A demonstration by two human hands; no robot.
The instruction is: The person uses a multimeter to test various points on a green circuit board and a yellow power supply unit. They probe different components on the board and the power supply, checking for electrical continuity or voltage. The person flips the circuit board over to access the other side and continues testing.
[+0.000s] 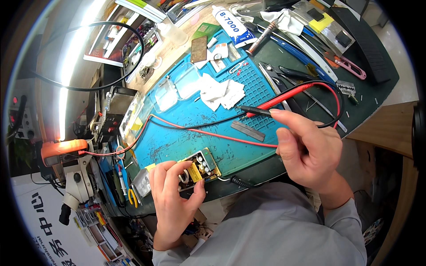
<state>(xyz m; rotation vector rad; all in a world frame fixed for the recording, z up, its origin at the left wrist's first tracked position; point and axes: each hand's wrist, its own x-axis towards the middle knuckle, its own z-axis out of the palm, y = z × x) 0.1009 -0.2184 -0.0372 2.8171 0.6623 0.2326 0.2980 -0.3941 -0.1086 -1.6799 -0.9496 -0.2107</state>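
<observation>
My left hand (171, 195) is curled at the near edge of the mat, fingers and thumb around one end of a power supply circuit board (205, 164). The board carries a yellow transformer, silvery round capacitors and a grey metal plate. My right hand (310, 148) is raised over the mat's right side, with a black test probe (255, 110) at its index fingertip, tip pointing left. The probe's rear part is hidden behind the fingers. A red test probe (284, 97) lies just beyond it. Their leads run left toward an orange-cased meter (64, 150).
The blue work mat (177, 142) bears a flat grey bar (247, 131), crumpled white tissue (222, 91) and a clear plastic box (184, 82). Tweezers, cutters and a pink-handled knife (353, 67) lie at the right. A glue tube (234, 25) lies at the back. A microscope (77, 186) stands left.
</observation>
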